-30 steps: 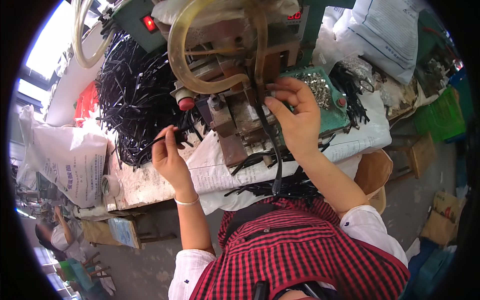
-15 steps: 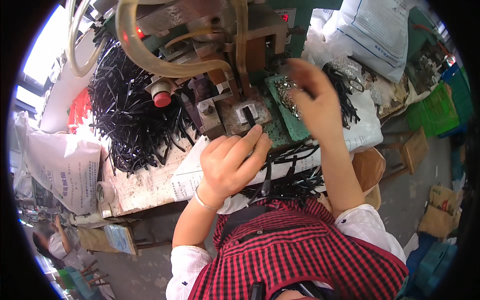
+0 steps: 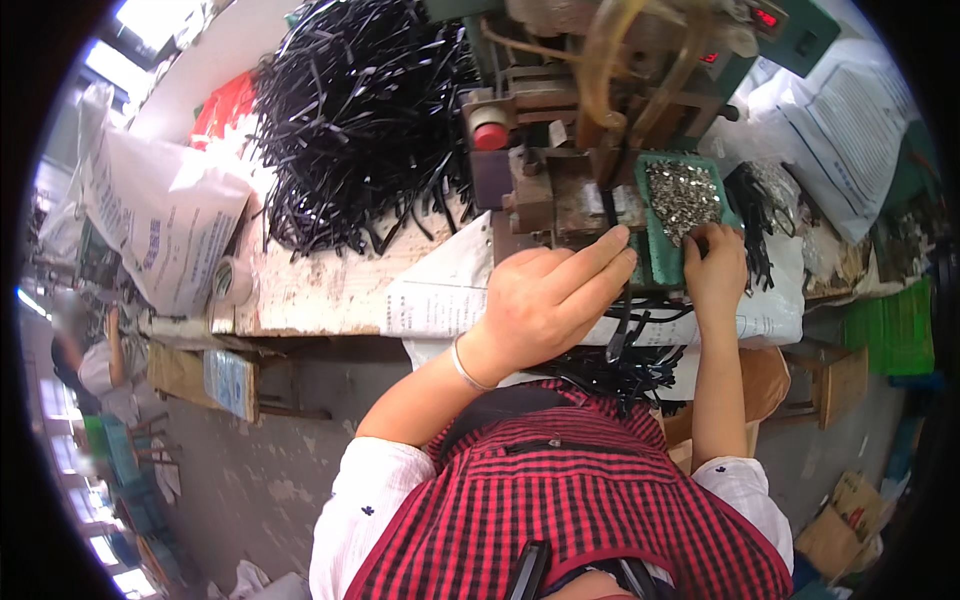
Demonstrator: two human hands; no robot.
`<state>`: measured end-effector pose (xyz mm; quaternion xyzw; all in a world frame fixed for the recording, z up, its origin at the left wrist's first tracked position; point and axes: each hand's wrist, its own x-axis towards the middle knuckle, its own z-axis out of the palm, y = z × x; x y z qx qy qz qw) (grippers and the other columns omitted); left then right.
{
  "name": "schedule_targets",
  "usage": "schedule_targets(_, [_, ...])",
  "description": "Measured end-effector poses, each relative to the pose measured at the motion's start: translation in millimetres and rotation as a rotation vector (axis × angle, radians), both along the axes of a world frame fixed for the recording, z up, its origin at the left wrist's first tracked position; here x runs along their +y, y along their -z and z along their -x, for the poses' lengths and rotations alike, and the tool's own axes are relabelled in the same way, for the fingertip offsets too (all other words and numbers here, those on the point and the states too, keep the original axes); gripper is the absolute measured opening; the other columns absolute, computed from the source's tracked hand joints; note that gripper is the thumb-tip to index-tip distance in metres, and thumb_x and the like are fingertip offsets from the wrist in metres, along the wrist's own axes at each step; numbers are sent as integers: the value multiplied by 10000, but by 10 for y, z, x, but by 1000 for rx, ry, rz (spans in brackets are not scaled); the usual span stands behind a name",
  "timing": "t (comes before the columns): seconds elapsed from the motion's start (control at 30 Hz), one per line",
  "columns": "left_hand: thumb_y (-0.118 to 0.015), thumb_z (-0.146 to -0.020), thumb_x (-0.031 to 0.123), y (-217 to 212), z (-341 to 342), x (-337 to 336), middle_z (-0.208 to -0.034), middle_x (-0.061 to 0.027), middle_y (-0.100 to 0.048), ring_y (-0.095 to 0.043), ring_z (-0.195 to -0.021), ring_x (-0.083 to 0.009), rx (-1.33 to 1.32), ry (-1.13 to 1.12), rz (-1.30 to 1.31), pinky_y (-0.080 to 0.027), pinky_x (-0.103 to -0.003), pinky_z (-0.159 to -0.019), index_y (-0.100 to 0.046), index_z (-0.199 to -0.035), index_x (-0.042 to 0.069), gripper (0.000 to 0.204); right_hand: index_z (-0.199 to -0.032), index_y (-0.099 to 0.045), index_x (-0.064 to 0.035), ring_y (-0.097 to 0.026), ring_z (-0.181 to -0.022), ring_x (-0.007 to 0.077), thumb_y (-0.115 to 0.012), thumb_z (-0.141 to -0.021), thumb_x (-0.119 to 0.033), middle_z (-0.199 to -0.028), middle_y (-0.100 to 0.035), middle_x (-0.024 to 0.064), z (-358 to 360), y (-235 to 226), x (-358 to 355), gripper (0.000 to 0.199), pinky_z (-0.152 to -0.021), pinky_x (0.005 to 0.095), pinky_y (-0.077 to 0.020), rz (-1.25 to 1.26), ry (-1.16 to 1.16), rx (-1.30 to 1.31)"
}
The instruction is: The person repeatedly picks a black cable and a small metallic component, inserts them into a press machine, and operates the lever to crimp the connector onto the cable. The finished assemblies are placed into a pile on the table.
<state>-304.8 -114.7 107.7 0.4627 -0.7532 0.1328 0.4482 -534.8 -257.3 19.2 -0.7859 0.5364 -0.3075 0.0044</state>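
Note:
My left hand [image 3: 555, 300] is closed at the front of the bench machine [image 3: 535, 190], fingers pressed together on the near end of a black strap [image 3: 609, 208]. The strap lies on the machine's small metal block [image 3: 628, 205], below two upright metal bars. To its right is a green tray [image 3: 655, 250] of small shiny metal pieces [image 3: 683, 195]. My right hand [image 3: 717, 270] reaches to the tray's near right part with thumb and fingers bent together. What those fingertips hold, if anything, is hidden.
A big heap of black straps [image 3: 360, 120] lies left of the machine's red button [image 3: 490, 136]. More straps [image 3: 630, 360] hang by my apron. White sacks [image 3: 160, 210] stand at the left, another sack [image 3: 820, 130] at the back right. A tape roll [image 3: 232, 280] sits near the table edge.
My right hand has come down from above the tray to its near right part, fingers now bent together. My left hand stays at the strap. The whole view has shifted, with the machine farther right.

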Motion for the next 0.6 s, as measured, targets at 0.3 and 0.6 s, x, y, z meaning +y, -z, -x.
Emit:
schedule_targets(0.3, [-710, -900, -103, -62, -686, 1098, -1074, -129, -780, -748, -927, -219, 106, -639, 184, -589, -316, -822, -709, -1114, 17, 245, -1021, -729, -25, -650, -748, 80, -732, -936, -116, -843, -726, 21, 183, 68, 99, 125, -720, 245, -515, -213, 112, -573])
schedule_targets(0.6, [-704, -820, 104, 712, -1826, 447, -905, -139, -673, -671, -908, -324, -227, -1080, -449, -558, -432, -761, -744, -784, 39, 84, -1092, -754, -22, -683, -830, 133, -724, -927, -74, -901, -747, 61, -277, -100, -61, 175, -814, 278, -526, -222, -94, -623])
